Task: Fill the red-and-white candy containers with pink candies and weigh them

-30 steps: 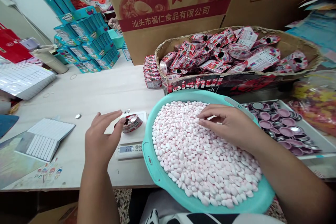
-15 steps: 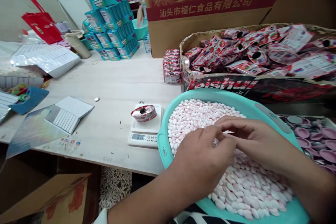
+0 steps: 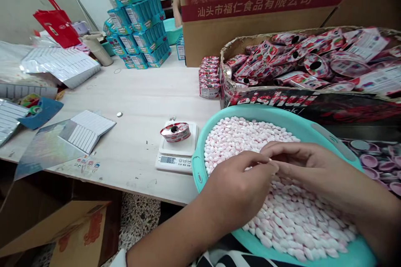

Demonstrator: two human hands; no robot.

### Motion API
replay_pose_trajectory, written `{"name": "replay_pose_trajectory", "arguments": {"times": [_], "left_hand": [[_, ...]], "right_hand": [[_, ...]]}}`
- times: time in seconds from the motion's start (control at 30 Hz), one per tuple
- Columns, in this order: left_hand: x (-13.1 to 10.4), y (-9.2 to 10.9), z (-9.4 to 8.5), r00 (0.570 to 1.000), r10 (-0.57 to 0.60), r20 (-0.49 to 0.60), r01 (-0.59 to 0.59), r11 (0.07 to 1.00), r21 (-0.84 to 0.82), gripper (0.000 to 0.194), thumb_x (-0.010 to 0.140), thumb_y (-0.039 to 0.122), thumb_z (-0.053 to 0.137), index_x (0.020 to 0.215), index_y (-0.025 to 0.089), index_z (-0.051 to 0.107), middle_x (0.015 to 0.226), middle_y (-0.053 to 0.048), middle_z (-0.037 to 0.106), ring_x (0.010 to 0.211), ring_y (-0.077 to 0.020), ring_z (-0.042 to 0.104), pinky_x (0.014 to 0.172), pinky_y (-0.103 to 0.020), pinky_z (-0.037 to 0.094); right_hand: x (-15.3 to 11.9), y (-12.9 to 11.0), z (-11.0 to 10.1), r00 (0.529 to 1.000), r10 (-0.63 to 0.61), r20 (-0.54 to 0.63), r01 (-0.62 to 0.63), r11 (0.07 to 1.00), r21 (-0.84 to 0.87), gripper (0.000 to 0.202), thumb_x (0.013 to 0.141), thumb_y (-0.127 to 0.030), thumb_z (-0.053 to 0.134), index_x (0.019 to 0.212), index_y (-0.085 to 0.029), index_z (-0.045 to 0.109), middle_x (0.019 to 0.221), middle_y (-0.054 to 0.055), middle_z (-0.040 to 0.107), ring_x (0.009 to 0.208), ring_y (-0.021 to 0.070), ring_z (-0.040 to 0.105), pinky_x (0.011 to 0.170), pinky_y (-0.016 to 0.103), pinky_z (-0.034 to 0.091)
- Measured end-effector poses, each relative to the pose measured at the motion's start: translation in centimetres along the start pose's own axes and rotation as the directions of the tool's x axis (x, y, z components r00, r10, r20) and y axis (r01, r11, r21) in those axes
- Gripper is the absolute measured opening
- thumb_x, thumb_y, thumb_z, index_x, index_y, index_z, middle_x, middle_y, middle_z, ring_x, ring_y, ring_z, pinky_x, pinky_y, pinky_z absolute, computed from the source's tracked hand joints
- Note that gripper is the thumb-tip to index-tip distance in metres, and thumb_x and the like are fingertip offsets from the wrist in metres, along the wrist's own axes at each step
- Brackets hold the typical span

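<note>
Bringing my fingertips together above the white and pale-pink candies (image 3: 282,227), I have my left hand (image 3: 239,187) and right hand (image 3: 302,167) curled towards each other, fingers bent and nearly meeting. I can't tell whether anything is pinched between them, since my own fingers hide the spot. The candies fill the turquoise basin (image 3: 198,167) under my hands, and both my forearms reach over its near part.

Just left of the basin, the white scale (image 3: 189,150) sits on the pale table (image 3: 131,133), its small screen showing what looks like 86.9. An oval red-and-white container (image 3: 180,134) rests on the scale's platform, with a dark round hole facing up. Beyond, a stack of similar small containers (image 3: 209,87) stands beside the torn-edged cardboard box (image 3: 266,100), which is heaped with red-and-pink packages (image 3: 308,66).

Over on the far left are turquoise boxes (image 3: 140,25) piled high, and nearer on the left lie a folded white sheet (image 3: 84,135) and a small round disc (image 3: 119,114). On my right, beyond the basin, are many pink-purple round pieces (image 3: 369,161). At the far side, another person's arm (image 3: 177,10) shows beside the large carton (image 3: 219,35).
</note>
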State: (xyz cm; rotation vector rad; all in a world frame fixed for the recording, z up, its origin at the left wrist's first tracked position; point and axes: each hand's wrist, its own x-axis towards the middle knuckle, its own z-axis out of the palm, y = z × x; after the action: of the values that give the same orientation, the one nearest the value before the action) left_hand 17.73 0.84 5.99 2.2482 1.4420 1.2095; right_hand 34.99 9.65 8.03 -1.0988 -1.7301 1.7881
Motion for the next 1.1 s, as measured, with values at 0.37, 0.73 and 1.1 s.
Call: {"name": "replay_pose_trajectory", "arguments": {"times": [0.37, 0.73, 1.1], "left_hand": [[0.1, 0.1, 0.1, 0.998, -0.069, 0.013, 0.068, 0.997, 0.046, 0.020, 0.094, 0.014, 0.051, 0.109, 0.016, 0.064, 0.097, -0.007, 0.073, 0.089, -0.0191, 0.070, 0.077, -0.033, 0.058], [-1.6, -4.9, -8.7, 0.878, -0.230, -0.420, 0.352, 0.905, 0.238, 0.016, 0.089, 0.020, 0.067, 0.104, 0.020, 0.072, 0.098, -0.002, 0.077, 0.086, -0.0134, 0.071, 0.080, -0.026, 0.058], [-2.6, -10.5, -11.0, 0.802, -0.391, -0.452, 0.545, 0.789, 0.284, 0.020, 0.085, 0.032, 0.068, 0.101, 0.023, 0.076, 0.093, -0.003, 0.076, 0.087, -0.0186, 0.071, 0.059, -0.026, 0.053]], "right_hand": [[0.2, 1.0, -0.6, 1.000, -0.010, -0.009, 0.010, 1.000, -0.016, 0.027, 0.071, -0.047, 0.084, 0.085, -0.024, 0.078, 0.091, 0.005, 0.074, 0.091, 0.0240, 0.069, 0.083, 0.031, 0.056], [0.4, 0.7, -0.5, 0.996, 0.026, -0.090, -0.040, 0.988, -0.150, 0.035, 0.071, -0.055, 0.081, 0.085, -0.023, 0.076, 0.094, 0.007, 0.073, 0.086, 0.0232, 0.068, 0.072, 0.029, 0.055], [0.4, 0.4, -0.8, 0.996, -0.009, -0.090, -0.007, 0.986, -0.169, 0.038, 0.071, -0.055, 0.082, 0.089, -0.022, 0.076, 0.098, 0.008, 0.074, 0.090, 0.0251, 0.070, 0.075, 0.031, 0.057]]}}
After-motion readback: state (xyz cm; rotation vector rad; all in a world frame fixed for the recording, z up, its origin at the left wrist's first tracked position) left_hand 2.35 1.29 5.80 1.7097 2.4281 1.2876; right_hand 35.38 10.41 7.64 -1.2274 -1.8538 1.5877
